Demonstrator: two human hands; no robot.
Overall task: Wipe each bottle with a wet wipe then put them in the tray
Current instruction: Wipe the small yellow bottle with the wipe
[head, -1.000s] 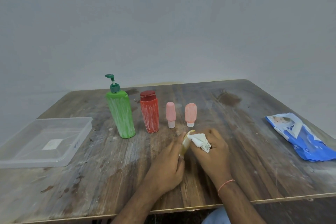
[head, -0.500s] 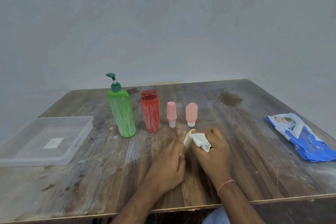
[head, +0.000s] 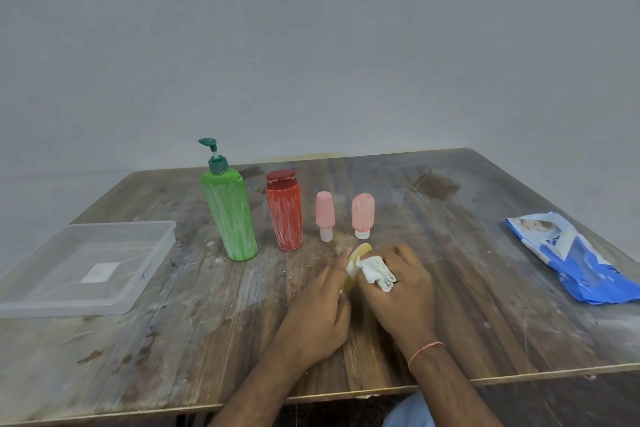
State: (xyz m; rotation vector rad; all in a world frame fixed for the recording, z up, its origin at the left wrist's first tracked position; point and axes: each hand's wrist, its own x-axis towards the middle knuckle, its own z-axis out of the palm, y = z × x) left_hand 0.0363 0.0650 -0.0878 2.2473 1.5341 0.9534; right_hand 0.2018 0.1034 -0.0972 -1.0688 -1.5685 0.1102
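Both hands are occupied at the near centre of the tabletop (head: 485, 281). We record the left hand (head: 317, 314) with its grip closed around a small yellow bottle (head: 356, 262), of which only the upper part shows between the two hands. The right hand (head: 403, 291) has its fingers curled on a crumpled white wet wipe (head: 375, 272), pressed against the right side of that bottle. A thin pink band sits on the right wrist.

We note four further bottles standing upright in a row beyond the hands: a green pump bottle (head: 230, 215) furthest left, a red bottle (head: 284, 211) just beside it, then a slim pink bottle (head: 325, 215) and a rounder salmon bottle (head: 362, 215), both resting on pale caps. All four show whitish streaks.

We find the clear plastic tray (head: 145, 274) at the left edge of the tabletop, well apart from the hands, with a white label on its floor and no bottle in it. A blue wipes packet (head: 575, 262) lies at the far right.
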